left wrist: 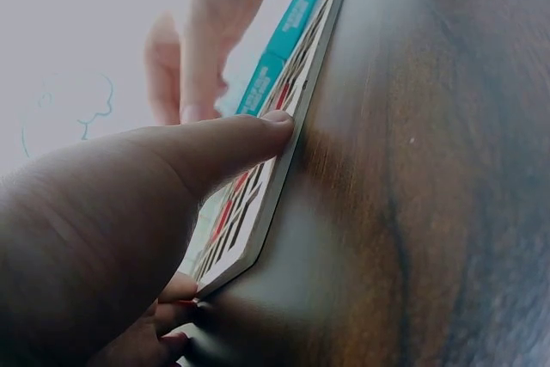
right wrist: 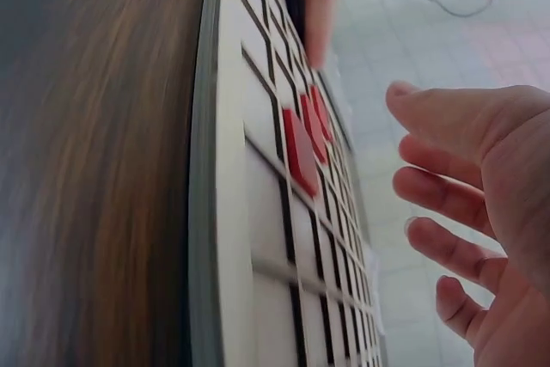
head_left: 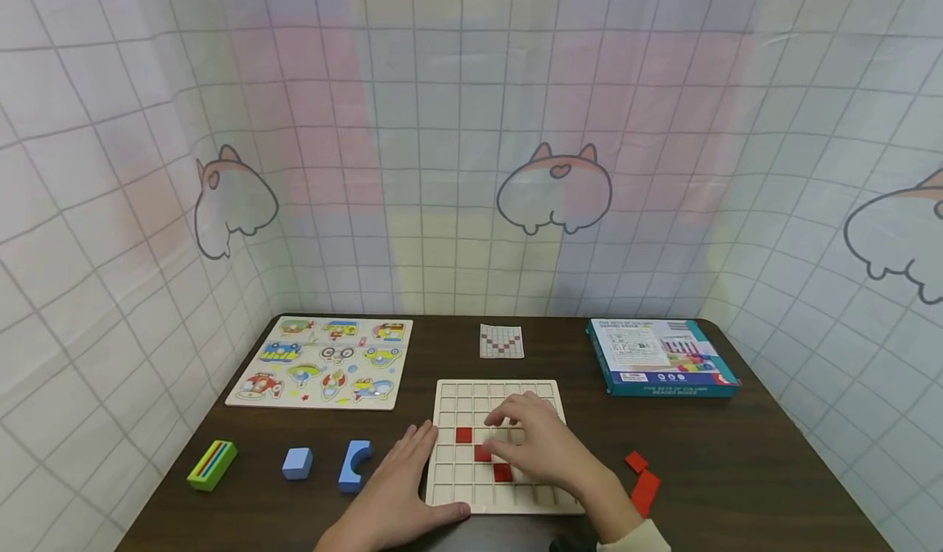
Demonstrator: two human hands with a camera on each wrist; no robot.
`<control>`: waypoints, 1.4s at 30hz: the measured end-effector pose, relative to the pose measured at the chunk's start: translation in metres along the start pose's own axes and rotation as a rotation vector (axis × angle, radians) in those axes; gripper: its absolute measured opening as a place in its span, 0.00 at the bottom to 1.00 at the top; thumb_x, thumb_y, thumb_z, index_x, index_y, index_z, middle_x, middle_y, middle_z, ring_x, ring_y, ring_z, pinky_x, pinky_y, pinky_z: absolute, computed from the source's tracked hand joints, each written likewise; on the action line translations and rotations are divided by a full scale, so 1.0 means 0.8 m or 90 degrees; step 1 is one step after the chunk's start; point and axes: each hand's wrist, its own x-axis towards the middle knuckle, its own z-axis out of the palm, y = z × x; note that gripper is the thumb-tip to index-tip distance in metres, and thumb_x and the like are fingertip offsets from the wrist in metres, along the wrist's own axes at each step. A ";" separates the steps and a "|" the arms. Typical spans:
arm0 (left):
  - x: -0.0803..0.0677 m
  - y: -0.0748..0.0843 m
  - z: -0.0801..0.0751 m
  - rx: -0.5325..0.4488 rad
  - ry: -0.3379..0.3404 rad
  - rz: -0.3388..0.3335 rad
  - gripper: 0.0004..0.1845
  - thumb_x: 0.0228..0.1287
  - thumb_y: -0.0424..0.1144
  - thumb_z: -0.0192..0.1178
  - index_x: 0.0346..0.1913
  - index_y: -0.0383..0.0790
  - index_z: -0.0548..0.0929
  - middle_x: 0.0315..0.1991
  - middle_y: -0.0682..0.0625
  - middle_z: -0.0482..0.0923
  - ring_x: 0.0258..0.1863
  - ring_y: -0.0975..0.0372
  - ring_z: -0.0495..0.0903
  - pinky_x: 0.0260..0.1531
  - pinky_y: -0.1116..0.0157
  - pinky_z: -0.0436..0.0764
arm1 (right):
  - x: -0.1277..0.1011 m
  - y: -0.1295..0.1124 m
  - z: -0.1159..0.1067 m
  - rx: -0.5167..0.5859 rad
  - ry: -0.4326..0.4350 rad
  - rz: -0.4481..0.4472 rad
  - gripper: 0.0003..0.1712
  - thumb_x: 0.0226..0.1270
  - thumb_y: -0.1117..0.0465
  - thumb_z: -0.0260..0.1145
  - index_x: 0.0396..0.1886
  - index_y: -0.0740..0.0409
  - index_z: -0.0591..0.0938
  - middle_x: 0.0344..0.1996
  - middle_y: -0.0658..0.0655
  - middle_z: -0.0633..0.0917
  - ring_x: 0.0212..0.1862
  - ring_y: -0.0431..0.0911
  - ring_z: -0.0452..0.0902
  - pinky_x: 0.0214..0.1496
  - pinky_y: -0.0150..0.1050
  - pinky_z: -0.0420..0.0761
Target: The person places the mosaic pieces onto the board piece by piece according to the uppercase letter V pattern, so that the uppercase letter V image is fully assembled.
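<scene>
Grid board (head_left: 451, 486): pale wooden tray of square cells, flat on the dark surface (head_left: 737, 462) at the near middle, directly before the person
Red tiles in board (head_left: 463, 435): three set in cells, stepping diagonally down to the right
Right hand (head_left: 534, 445): over the middle of the board, fingers loosely spread and slightly bent, tips down near the row right of the top red tile; whether it pinches a tile I cannot tell
Left hand (head_left: 401, 474): flat on the surface, fingers straight, thumb side pressed against the board's left edge, holding nothing
Spare red tiles (head_left: 642, 482): two loose on the surface just right of the board, nearer the right hand than the left
Key relation: the empty cells lie directly beneath the right fingertips; the spare tiles lie to its right
Pattern card (head_left: 502, 341): beyond the board, lying flat
Left wrist view: shows the left thumb (left wrist: 258, 131) touching the board's rim, contact the head view only suggests
Right wrist view: shows the right hand (right wrist: 481, 204) open with nothing visible between its fingers, just above the cells
</scene>
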 end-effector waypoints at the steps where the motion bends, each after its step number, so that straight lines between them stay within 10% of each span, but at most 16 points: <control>1: 0.000 0.000 0.000 0.000 0.002 0.001 0.71 0.52 0.82 0.73 0.89 0.41 0.61 0.90 0.41 0.58 0.91 0.41 0.52 0.84 0.30 0.60 | -0.004 0.003 -0.004 -0.003 0.004 0.004 0.13 0.72 0.48 0.80 0.52 0.45 0.92 0.49 0.44 0.91 0.55 0.46 0.80 0.62 0.53 0.80; 24: -0.001 0.001 0.001 -0.001 0.012 0.002 0.74 0.50 0.84 0.73 0.90 0.40 0.60 0.90 0.41 0.58 0.91 0.41 0.52 0.85 0.32 0.59 | -0.083 0.062 -0.056 -0.065 0.056 0.075 0.14 0.68 0.44 0.83 0.50 0.37 0.91 0.48 0.30 0.87 0.53 0.38 0.77 0.62 0.50 0.77; 42: -0.001 0.001 0.001 0.002 0.002 -0.009 0.73 0.50 0.84 0.72 0.90 0.42 0.59 0.91 0.43 0.56 0.92 0.42 0.51 0.85 0.32 0.59 | -0.133 0.118 -0.089 -0.149 0.104 0.166 0.20 0.61 0.46 0.88 0.50 0.39 0.91 0.50 0.40 0.88 0.54 0.43 0.75 0.58 0.53 0.75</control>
